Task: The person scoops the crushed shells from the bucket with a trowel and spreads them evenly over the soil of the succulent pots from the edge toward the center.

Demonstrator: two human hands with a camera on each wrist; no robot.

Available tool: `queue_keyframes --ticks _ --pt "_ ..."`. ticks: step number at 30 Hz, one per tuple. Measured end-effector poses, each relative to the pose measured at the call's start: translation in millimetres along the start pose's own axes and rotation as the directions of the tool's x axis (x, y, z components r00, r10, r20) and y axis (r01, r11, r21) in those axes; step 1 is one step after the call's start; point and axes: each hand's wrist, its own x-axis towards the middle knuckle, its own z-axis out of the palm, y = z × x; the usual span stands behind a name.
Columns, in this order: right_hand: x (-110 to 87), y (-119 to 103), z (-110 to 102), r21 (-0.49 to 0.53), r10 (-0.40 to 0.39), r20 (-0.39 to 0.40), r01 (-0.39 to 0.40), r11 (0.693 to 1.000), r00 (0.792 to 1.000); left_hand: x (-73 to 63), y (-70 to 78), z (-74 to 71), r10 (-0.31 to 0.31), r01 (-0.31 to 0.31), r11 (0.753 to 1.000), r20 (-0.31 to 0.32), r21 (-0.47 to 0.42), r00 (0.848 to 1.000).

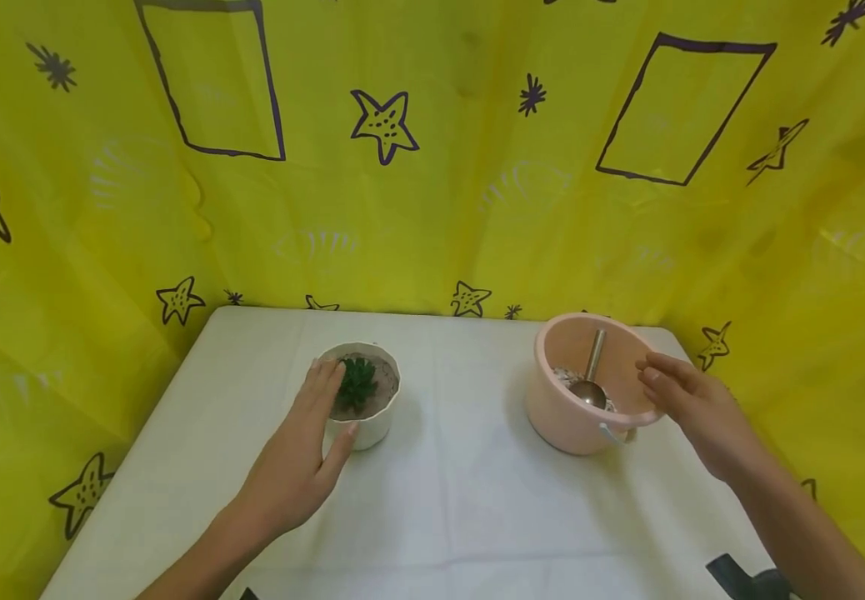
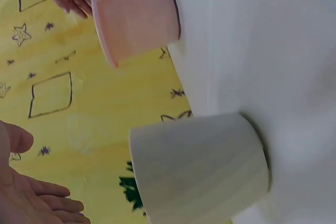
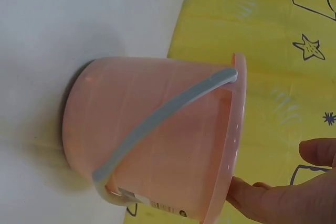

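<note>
A white pot [image 1: 369, 432] holding a small green succulent [image 1: 357, 382] in pale soil stands on the left half of the table. My left hand [image 1: 293, 450] hovers over its near left side, fingers straight; the left wrist view shows that hand [image 2: 39, 195] apart from the pot [image 2: 197, 166]. To the right is a pink bucket [image 1: 563, 421] with a metal scoop [image 1: 588, 392] leaning inside on whitish material. At the bucket's right rim is my right hand [image 1: 702, 408], fingers extended and holding nothing. In the right wrist view its fingertips [image 3: 239, 190] are right at the rim.
A white cloth covers the table [image 1: 447, 500]. Behind and beside it hangs a yellow curtain [image 1: 432, 217] with drawn stars. The bucket's grey handle [image 3: 163, 116] hangs down along its side. A dark object [image 1: 747, 579] lies at the near right, by my forearm.
</note>
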Motion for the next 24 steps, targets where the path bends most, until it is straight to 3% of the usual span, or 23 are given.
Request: queue_keyframes --ticks 5,10,19,24 --pt "11.0 -3.4 -0.6 0.085 0.081 0.088 -0.088 0.992 0.993 9.8 15.0 12.1 0.090 -0.088 0.992 0.009 -0.093 0.996" --pt "23.2 -5.1 -0.7 0.145 0.112 0.169 -0.138 0.980 0.979 18.6 34.2 28.9 0.166 -0.155 0.968 0.042 -0.196 0.985" --pt "40.5 -6.0 -0.4 0.280 0.160 0.246 -0.228 0.933 0.956 36.1 65.3 65.8 0.246 -0.190 0.924 0.137 -0.333 0.960" --pt "48.4 -7.3 -0.5 0.291 0.222 0.260 -0.296 0.910 0.940 50.7 74.7 82.6 0.252 -0.184 0.910 0.143 -0.372 0.957"
